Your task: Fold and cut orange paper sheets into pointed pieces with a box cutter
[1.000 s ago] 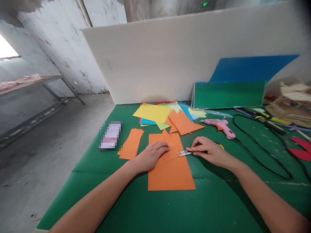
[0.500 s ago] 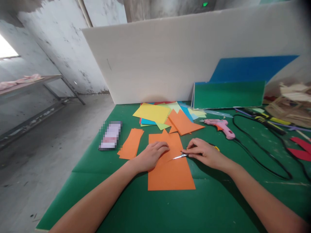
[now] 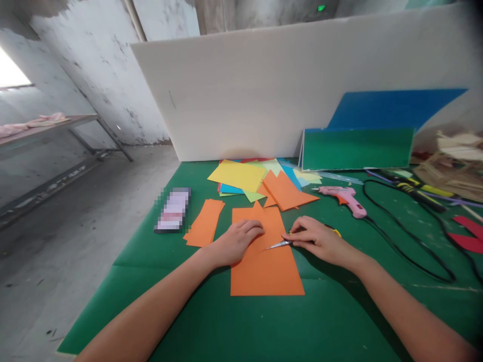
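A sheet of orange paper (image 3: 264, 276) lies on the green tabletop in front of me. My left hand (image 3: 243, 241) rests on its left part, palm down, fingers stretched over the paper and holding nothing. My right hand (image 3: 315, 239) is at the sheet's right edge, pinching a pair of scissors (image 3: 278, 245) near the base of the blades. The slim silver blades look closed, and their tip points left onto the paper. Part of a black and yellow handle (image 3: 335, 231) shows behind the hand; the hand hides the rest.
Orange strips (image 3: 206, 223) and a phone (image 3: 174, 208) with a pixelated screen lie left. Beyond are coloured sheets (image 3: 236, 174) and orange pieces (image 3: 287, 191). Right are a pink glue gun (image 3: 345, 197), its black cord, pliers (image 3: 418, 193) and red pieces (image 3: 466, 242). A white board (image 3: 234, 95) stands behind.
The whole view has shifted very slightly. Both hands, the scissors and the orange sheet stay nearly as they were.
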A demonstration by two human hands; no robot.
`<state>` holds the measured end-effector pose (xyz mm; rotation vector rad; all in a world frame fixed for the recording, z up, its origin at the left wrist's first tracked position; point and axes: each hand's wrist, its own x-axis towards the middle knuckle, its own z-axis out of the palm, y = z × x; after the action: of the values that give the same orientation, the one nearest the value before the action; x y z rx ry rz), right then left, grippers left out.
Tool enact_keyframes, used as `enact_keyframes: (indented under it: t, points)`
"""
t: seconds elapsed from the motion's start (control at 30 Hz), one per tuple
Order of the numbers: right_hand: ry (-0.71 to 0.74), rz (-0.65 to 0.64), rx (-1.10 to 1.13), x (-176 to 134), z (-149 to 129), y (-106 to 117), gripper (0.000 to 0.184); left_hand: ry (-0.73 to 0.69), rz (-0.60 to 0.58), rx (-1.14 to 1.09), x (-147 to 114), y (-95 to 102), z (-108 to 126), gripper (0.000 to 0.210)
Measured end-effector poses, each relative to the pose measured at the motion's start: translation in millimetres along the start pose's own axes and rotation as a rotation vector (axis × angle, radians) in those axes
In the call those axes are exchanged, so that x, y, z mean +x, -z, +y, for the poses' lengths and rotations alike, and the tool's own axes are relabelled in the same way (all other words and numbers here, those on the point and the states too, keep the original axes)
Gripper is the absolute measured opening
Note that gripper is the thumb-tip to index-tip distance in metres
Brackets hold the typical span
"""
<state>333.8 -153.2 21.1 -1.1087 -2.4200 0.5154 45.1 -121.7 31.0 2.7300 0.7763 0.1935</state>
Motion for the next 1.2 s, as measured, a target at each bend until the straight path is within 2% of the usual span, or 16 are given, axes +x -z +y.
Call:
enact_keyframes:
  t: [0.2,0.4,0.53,0.7,1.2]
  points:
    - [-0.045,-0.013,0.038,1,-2,0,0.028,0.000,-0.008,0.002,1,-0.2,0,0.068]
    - [-0.197,0.056,0.181,0,-3,0,0.018,0.000,-0.022,-0.003,1,2.8,1,0.067]
    - [-0.083,-0.002,0.123,0,0,3,0.012,-0.014,-0.038,-0.012,1,7.1,1,0.063]
    - [0.032,-0.016,0.113,-1,8,4,0.018,-0.056,-0.052,-0.002,1,7.7,-4,0.064]
    - [0.080,-0.005,0.097,0,-3,0,0.020,-0.032,-0.035,0.026,0,4.2,-2,0.060]
